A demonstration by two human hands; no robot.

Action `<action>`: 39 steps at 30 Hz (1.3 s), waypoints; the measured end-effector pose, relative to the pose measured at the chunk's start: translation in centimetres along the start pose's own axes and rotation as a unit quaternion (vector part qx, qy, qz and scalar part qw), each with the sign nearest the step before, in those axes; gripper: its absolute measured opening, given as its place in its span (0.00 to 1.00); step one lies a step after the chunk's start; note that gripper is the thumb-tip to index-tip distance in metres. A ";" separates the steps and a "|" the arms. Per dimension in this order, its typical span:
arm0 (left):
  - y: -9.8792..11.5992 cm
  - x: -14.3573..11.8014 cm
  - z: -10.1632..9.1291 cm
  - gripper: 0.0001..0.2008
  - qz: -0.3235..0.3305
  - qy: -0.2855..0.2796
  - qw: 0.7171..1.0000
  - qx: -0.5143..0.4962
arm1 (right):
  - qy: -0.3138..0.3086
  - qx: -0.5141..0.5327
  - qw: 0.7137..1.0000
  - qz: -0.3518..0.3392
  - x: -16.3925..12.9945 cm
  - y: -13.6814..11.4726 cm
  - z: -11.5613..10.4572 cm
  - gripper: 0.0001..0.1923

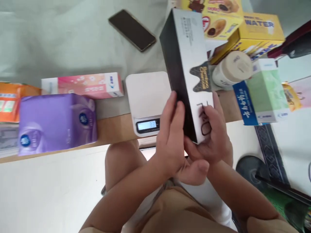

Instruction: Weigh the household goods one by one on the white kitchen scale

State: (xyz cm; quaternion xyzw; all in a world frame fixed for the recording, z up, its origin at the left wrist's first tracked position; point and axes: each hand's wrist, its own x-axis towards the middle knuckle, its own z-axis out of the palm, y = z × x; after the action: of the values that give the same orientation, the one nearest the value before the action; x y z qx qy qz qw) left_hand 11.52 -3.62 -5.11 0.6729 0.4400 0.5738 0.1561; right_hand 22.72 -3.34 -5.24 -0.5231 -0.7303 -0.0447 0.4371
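Observation:
A long box (194, 48), silver-white on its face and black along one side, is tilted up above the table's front edge. My right hand (216, 136) grips its lower end, thumb on the printed face. Flat along the black side lie the stretched fingers of my left hand (170, 139), its thumb sticking out below the box. Just left of the box, a white kitchen scale (148, 94) rests on the table with its display lit; the digits are blurred. The box hides part of the scale's right side.
A phone (132, 29) lies behind the scale. To the left are a pink box (85, 85), a purple tissue pack (48, 123) and an orange pack (9, 100). At right stand yellow boxes (262, 26), a white-lidded jar (233, 68) and a green-and-white box (267, 90).

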 end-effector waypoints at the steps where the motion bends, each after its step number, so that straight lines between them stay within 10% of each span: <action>1: -0.6 0.5 -1.0 0.40 -0.014 0.010 1.000 0.012 | 0.022 0.010 0.999 -0.035 1.0 -0.7 1.3 0.32; 10: -3.0 0.7 -5.0 0.40 -0.139 -0.024 0.983 0.115 | -0.033 -0.038 0.996 -0.071 0.6 -2.9 4.9 0.22; 20: -6.3 1.1 -8.3 0.28 -0.125 0.075 0.989 -0.013 | 0.074 0.173 0.980 -0.070 0.1 4.3 4.7 0.28; 39: -8.4 1.6 -7.1 0.28 -0.069 0.026 0.996 0.058 | 0.020 0.216 0.975 0.052 -2.1 6.3 5.0 0.27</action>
State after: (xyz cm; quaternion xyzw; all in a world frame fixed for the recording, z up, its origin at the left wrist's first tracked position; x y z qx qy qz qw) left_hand 1.54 0.22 -8.05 0.6339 0.5216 0.5524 0.1443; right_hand 25.00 0.57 -12.20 -0.4529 -0.6852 0.1262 0.5563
